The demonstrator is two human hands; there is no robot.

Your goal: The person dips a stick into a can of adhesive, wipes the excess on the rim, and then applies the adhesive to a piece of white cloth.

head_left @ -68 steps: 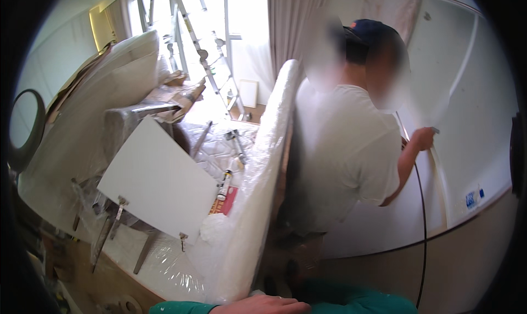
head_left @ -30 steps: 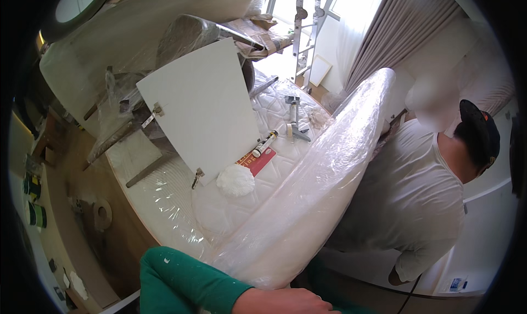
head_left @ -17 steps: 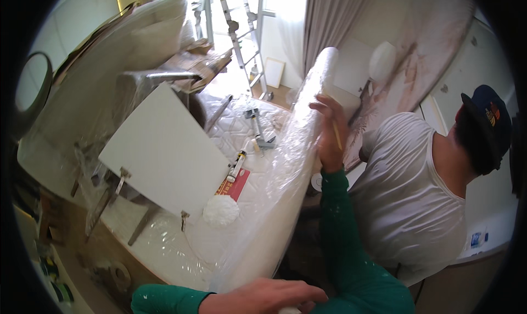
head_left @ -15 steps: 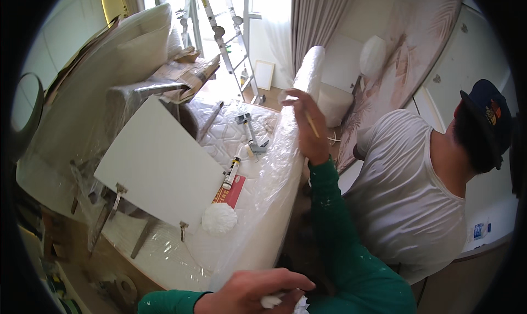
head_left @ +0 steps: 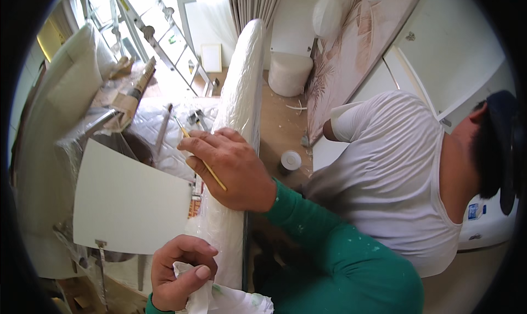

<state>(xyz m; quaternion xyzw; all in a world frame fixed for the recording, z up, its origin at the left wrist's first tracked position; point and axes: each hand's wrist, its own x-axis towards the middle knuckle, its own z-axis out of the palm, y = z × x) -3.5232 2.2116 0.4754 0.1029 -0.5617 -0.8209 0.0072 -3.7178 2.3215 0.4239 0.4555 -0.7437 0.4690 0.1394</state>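
Plastic-wrapped white panel (head_left: 237, 149), standing on edge, runs up the middle of the view from the lower edge toward the curtains. On its upper edge rests the right hand (head_left: 230, 168), its fingers (head_left: 206, 144) curled over the wrapped rim and gripping a thin yellow-handled paintbrush (head_left: 204, 163) that lies slantwise across the back of the fingers. The green sleeve (head_left: 335, 248), speckled with pale paint, leads down from that hand to the lower right.

At the foot of the panel the left hand (head_left: 181, 270) is clenched around a crumpled white rag (head_left: 219, 295) stained with green, held just beside the wrapping.

Left of the panel, a flat white board (head_left: 129, 204) with a small metal fitting at its lower edge leans tilted over a plastic-covered bed (head_left: 164, 133), where some tools lie. An aluminium ladder (head_left: 164, 40) stands beyond, near the bright window.

Right of the panel, a person in a white T-shirt (head_left: 395, 177) and dark cap bends close, with a pale round pouffe (head_left: 289, 72) and a small white round lid (head_left: 290, 160) on the wooden floor behind.
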